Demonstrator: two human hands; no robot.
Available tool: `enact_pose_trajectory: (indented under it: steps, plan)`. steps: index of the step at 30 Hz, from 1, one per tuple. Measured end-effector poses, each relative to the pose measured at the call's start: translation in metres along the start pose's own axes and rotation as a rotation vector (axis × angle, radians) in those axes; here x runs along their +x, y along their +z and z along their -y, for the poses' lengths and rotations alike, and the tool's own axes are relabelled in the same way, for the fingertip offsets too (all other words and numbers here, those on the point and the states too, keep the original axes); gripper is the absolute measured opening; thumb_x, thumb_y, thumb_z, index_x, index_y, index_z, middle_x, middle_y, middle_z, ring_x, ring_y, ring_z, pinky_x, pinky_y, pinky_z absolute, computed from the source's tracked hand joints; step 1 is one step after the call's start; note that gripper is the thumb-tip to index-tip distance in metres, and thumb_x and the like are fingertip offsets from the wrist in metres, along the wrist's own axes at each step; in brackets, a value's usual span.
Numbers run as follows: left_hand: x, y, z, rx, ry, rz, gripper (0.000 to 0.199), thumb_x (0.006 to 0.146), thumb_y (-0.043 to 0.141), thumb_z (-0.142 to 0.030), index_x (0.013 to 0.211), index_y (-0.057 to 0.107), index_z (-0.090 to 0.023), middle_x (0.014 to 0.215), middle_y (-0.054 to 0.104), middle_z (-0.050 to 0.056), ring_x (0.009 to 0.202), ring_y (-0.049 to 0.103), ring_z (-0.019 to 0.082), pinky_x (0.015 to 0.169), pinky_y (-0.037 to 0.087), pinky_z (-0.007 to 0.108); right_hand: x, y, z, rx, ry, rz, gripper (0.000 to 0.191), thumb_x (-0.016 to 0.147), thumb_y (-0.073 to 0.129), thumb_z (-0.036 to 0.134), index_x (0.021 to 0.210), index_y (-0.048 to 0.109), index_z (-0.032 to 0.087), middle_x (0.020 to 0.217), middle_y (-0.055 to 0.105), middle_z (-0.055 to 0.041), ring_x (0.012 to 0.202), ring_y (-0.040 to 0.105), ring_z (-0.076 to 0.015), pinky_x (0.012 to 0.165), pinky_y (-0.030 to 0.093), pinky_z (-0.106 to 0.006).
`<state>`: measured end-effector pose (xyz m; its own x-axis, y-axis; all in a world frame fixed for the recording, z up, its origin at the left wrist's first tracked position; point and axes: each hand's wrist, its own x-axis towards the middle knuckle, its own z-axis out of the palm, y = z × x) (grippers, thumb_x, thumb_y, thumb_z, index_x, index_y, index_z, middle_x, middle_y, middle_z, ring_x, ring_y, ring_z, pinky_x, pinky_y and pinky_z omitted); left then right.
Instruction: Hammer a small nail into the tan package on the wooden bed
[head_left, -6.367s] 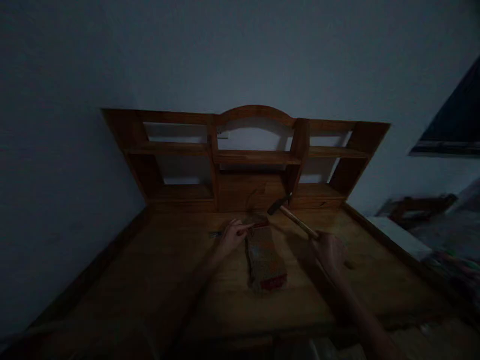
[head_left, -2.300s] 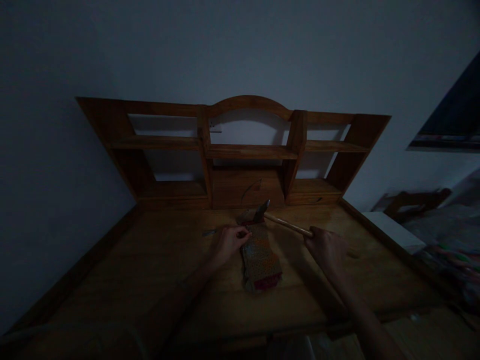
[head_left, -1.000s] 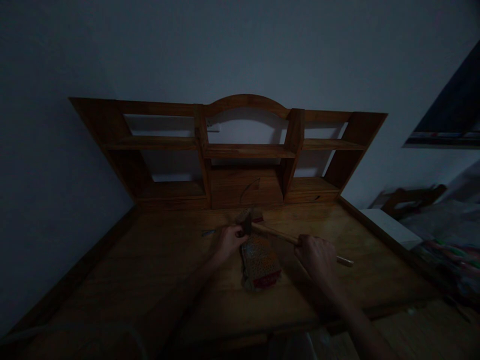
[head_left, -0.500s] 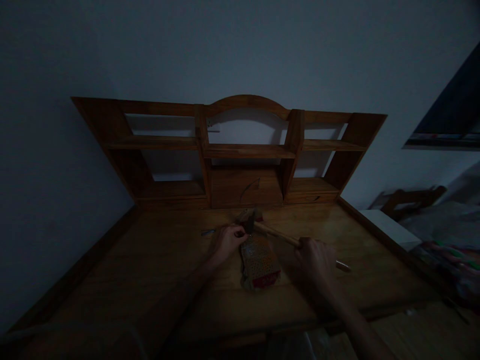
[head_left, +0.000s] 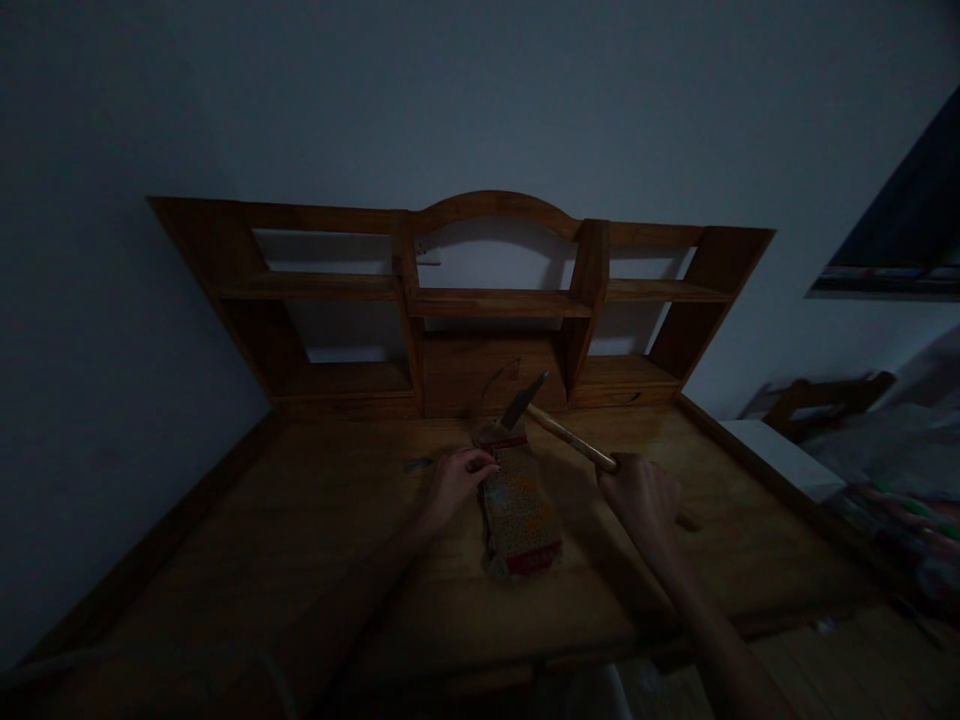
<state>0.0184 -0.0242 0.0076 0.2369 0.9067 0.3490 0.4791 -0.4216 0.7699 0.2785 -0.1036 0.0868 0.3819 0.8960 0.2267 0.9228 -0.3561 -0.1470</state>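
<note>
My right hand (head_left: 639, 490) is closed around the wooden handle of a hammer (head_left: 571, 439). The dark hammer head is raised above the far end of a flat, worn, dotted piece (head_left: 521, 505) that looks like cardboard, with red bands at both ends. At that piece's upper left edge, my left hand (head_left: 459, 480) has its thumb and fingertips pinched together. Whatever is between those fingers is too small and dark to make out. Left of the left hand lies a small thin object (head_left: 417, 464), its kind unclear.
Everything lies on a wooden desk (head_left: 337, 540) in dim light. A wooden shelf unit (head_left: 495, 302) with compartments stands along its back, against the wall. To the right are a white surface (head_left: 780, 455), a wooden chair back (head_left: 825, 395) and a heap of plastic-covered stuff (head_left: 915, 520).
The hammer head has risen up and to the right, away from my left fingers. My right hand has tilted slightly upward with it. The left hand stays pinched in nearly the same spot.
</note>
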Motion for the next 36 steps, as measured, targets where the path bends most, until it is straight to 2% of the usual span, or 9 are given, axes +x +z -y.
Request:
enact_pose_trajectory:
  steps: [5,9,17,24,29,32,34,36]
  plan:
    - [-0.003,-0.008,-0.004,0.109,0.179,-0.035,0.03,0.084,0.061,-0.028,0.113,0.065,-0.025,0.081,0.059,0.001,0.077,0.056,0.014,0.072,0.045,0.024,-0.001,0.0,-0.004,0.01,0.008,0.021,0.039,0.086,0.043,0.039,0.08,0.075,0.018,0.077,0.07,-0.0152,0.072,0.066,-0.0259,0.058,0.033,-0.029]
    - [-0.004,-0.01,-0.004,0.224,0.271,0.009,0.032,0.087,0.054,-0.025,0.116,0.066,-0.029,0.085,0.056,0.003,0.083,0.053,0.015,0.075,0.043,0.025,0.0,-0.001,-0.006,0.005,0.006,0.021,0.04,0.086,0.042,0.039,0.081,0.075,0.018,0.077,0.07,-0.0159,0.072,0.066,-0.0255,0.059,0.033,-0.03]
    - [0.0,-0.008,0.007,0.175,0.234,0.015,0.03,0.086,0.056,-0.024,0.113,0.068,-0.029,0.079,0.053,0.002,0.078,0.052,0.014,0.07,0.041,0.024,0.003,0.002,-0.009,0.012,-0.001,-0.021,0.042,0.087,0.041,0.042,0.078,0.075,0.019,0.072,0.069,-0.0143,0.068,0.066,-0.026,0.057,0.033,-0.029]
    - [0.0,-0.005,0.009,0.135,0.168,0.051,0.028,0.088,0.054,-0.028,0.112,0.069,-0.027,0.08,0.057,0.002,0.076,0.054,0.013,0.069,0.042,0.023,0.005,-0.004,-0.013,-0.004,0.02,0.014,0.04,0.085,0.044,0.042,0.078,0.075,0.019,0.075,0.07,-0.0141,0.071,0.067,-0.0271,0.056,0.034,-0.029]
    - [-0.001,-0.007,-0.001,0.086,0.192,-0.037,0.036,0.088,0.054,-0.031,0.124,0.061,-0.029,0.085,0.055,0.001,0.08,0.055,0.013,0.073,0.045,0.023,0.008,-0.001,-0.023,-0.016,0.057,0.012,0.038,0.085,0.044,0.039,0.082,0.076,0.018,0.08,0.071,-0.0161,0.075,0.067,-0.0271,0.061,0.038,-0.03]
    - [0.009,-0.018,0.007,0.068,0.206,-0.126,0.035,0.088,0.053,-0.032,0.122,0.061,-0.027,0.094,0.057,0.003,0.088,0.056,0.014,0.08,0.047,0.026,0.011,0.006,-0.034,-0.018,0.059,0.016,0.038,0.086,0.044,0.038,0.082,0.076,0.018,0.08,0.071,-0.0165,0.076,0.067,-0.027,0.062,0.038,-0.03]
    - [0.018,-0.034,0.024,0.099,0.181,-0.166,0.031,0.086,0.056,-0.032,0.115,0.065,-0.025,0.101,0.058,0.005,0.093,0.057,0.016,0.084,0.047,0.029,0.014,0.011,-0.045,-0.013,0.072,0.032,0.038,0.086,0.043,0.038,0.083,0.076,0.018,0.08,0.071,-0.0162,0.077,0.068,-0.0273,0.062,0.038,-0.03]
    - [0.026,-0.058,0.049,0.133,0.094,-0.193,0.025,0.08,0.061,-0.033,0.1,0.07,-0.022,0.098,0.06,0.006,0.088,0.059,0.018,0.081,0.049,0.031,0.016,0.016,-0.059,-0.005,0.086,0.06,0.038,0.085,0.043,0.038,0.085,0.076,0.018,0.08,0.071,-0.0161,0.077,0.068,-0.0278,0.061,0.038,-0.031]
